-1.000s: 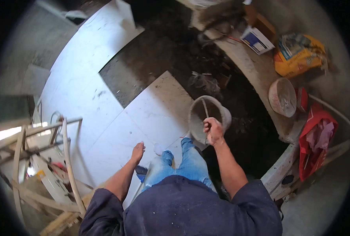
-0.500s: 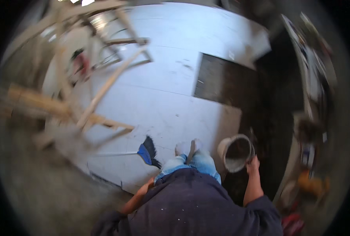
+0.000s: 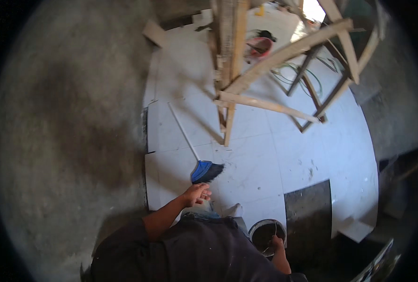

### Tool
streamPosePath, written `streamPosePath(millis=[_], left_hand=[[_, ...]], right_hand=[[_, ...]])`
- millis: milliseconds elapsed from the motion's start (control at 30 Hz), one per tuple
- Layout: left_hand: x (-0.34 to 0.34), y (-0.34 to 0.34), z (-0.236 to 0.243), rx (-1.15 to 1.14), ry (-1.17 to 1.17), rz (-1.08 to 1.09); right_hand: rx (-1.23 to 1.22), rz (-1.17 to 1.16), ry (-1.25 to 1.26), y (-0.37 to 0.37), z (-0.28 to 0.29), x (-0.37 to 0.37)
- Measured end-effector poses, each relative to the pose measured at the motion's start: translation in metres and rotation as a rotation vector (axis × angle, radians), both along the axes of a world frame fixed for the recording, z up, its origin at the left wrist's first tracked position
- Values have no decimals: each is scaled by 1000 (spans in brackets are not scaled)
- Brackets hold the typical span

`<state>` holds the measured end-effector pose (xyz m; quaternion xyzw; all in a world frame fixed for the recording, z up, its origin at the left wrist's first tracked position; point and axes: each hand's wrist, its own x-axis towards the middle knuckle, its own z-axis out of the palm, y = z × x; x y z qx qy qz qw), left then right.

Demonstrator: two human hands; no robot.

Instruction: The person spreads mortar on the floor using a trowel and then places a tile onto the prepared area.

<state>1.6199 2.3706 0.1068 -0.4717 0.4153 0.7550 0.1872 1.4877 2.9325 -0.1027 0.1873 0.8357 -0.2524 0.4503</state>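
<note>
A bucket (image 3: pixel 252 235) with a pale rim and dark inside hangs at my right side. My right hand (image 3: pixel 277 241) is closed on its thin wire handle (image 3: pixel 275 227). In front of my body my left hand (image 3: pixel 197 194) is held out, fingers loosely bent and apart, with nothing in it. Just beyond that hand a broom lies on the white floor tiles (image 3: pixel 251 162); its blue head (image 3: pixel 200 171) and black bristles are nearest me, and its white stick (image 3: pixel 183 130) points away. What the bucket holds is too dark to make out.
A wooden trestle frame (image 3: pixel 270 105) stands ahead, its legs on the tiles. Behind it are a red basin (image 3: pixel 259 47) and a green hose (image 3: pixel 318 80). Rough grey floor (image 3: pixel 77 122) lies to the left. At right, a dark untiled gap (image 3: pixel 307 207) borders a loose tile (image 3: pixel 354 229).
My view has swung left, so the trestle and broom now appear farther right. My left hand has risen from my side to in front of me. The bucket stays in my right hand.
</note>
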Motion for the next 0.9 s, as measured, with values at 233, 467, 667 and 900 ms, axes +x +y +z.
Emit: streamPosePath(millis=[233, 467, 667, 900], left_hand=[[175, -100, -113, -1080, -222, -289], [341, -161, -154, -74, -807, 512], [340, -315, -148, -248, -691, 448], [127, -535, -153, -393, -115, 697]], right_hand=[[-380, 895, -20, -248, 49, -81], [-310, 486, -32, -507, 82, -97], [-567, 665, 295, -736, 200, -118], [-1148, -244, -136, -974, 229, -163]])
